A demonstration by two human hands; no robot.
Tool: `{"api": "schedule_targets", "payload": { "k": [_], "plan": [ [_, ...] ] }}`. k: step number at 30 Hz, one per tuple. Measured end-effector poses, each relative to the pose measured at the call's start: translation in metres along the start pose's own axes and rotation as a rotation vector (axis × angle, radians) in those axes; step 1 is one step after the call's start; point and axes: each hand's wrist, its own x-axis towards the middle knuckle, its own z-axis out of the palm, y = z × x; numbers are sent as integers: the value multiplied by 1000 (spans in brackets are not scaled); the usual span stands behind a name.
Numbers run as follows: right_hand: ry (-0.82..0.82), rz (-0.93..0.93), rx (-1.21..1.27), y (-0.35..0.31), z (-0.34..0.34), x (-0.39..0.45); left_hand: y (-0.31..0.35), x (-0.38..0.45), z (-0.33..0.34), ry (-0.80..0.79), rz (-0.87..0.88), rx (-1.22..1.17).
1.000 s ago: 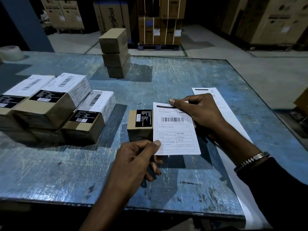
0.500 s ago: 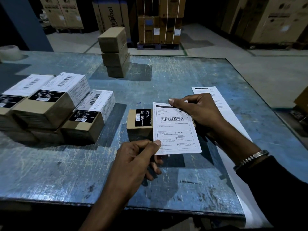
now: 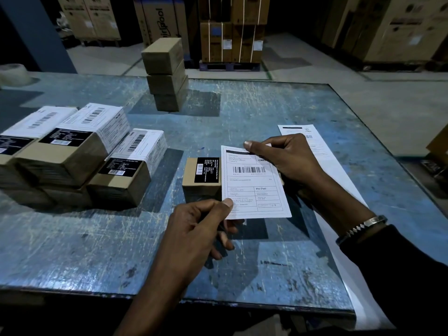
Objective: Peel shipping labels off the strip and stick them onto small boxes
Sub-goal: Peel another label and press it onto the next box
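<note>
Both hands have a grip on one peeled shipping label (image 3: pixel 254 183): the left hand (image 3: pixel 196 229) pinches its near left corner between thumb and curled fingers, and the right hand (image 3: pixel 288 161) pinches its far top edge, so the paper is stretched flat between them. It is held up with its print facing the camera, just beside a small brown box (image 3: pixel 202 177) that sits on the blue surface (image 3: pixel 97 251). This box has only a little black sticker on top and no big white label yet, so it looks like the one to be done next. The label is off its backing, but it is not stuck down. Under the right arm lies the long white strip (image 3: pixel 339 180), running from the near edge of the surface out past the right hand; at its far end one more printed label (image 3: pixel 305 135) shows, so there seem to be more to peel. To the left sits a group of labelled boxes (image 3: pixel 80 151), each with a white label wrapped over the top, so that part of the job looks finished. Farther back stands a stack of plain boxes (image 3: pixel 167 73), three high, with no labels that can be seen. They probably still need theirs. Past the surface are big cartons on the warehouse floor.
</note>
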Motion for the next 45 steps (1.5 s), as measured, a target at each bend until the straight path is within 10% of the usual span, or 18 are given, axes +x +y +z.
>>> {"api": "schedule_targets", "payload": {
  "k": [28,37,45],
  "plan": [
    [208,-16,48,-2,-17,8,-2,5,1,76,-74,33],
    [-310,118,-400,-8,-9,-10,17,-1,-7,-35,-245,-7],
    [-264,102,-246,-7,-11,-6,27,-11,-23,4,-214,38]
  ]
}}
